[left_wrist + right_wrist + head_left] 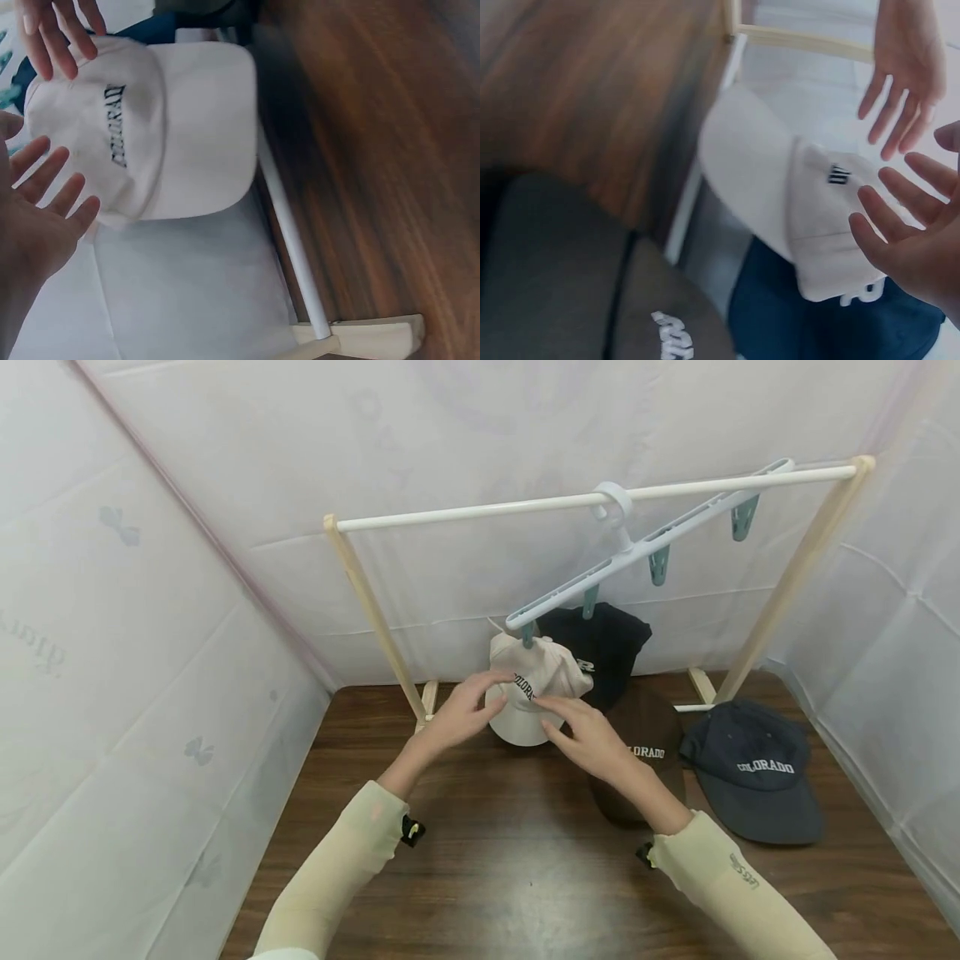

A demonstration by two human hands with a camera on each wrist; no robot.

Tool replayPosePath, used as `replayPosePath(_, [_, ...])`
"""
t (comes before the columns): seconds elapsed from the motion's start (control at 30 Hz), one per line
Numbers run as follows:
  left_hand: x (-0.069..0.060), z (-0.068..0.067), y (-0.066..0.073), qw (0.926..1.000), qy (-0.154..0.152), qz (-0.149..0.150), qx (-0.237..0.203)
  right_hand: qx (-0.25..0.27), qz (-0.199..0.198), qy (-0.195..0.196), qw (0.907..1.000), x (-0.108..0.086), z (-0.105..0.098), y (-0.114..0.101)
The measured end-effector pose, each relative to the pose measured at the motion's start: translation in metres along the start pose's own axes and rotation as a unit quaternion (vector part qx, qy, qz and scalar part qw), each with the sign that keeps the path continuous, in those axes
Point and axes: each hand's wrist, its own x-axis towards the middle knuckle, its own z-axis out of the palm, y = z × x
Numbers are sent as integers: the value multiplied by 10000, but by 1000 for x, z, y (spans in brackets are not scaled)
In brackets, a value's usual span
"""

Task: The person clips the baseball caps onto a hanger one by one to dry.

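A cream baseball cap [543, 664] with dark COLORADO lettering hangs, brim down, under a teal clip [527, 635] at the lower end of a pale hanger [637, 553]. On its left side is my left hand [463, 712], fingers spread and slightly bent. My right hand [588, 739] faces it from the other side, likewise with loose fingers. Neither hand grips anything; whether fingertips touch the cap is unclear. In the left wrist view, the cream cap [202, 127] shows its whole brim. A black cap [600, 639] is partly hidden behind it, near a second clip.
The tilted hanger hooks over a white rail [465, 513] on a wooden stand [795, 577]. Two further clips dangle at its right. A dark brown cap [637, 718] lies under my right forearm; a navy cap [757, 768] lies farther right on the wooden table [480, 877].
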Motion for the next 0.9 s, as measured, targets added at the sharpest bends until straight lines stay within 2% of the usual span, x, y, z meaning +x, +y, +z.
replayPosePath(0.17, [-13,15,-1,9965,-318,294,708,-249,5,-253,9994,-14,7,13])
replayPosePath(0.27, [-19,23,-3,9938,-416,428,943,-391,59,-340,9986,-20,9,20])
replayPosePath(0.53, [-30,38,-6,9942,-420,413,899,-570,269,-353,9974,-31,1,35])
replayPosePath(0.9, [-29,61,1,9944,-596,433,761,-661,446,-124,9967,-34,-7,47])
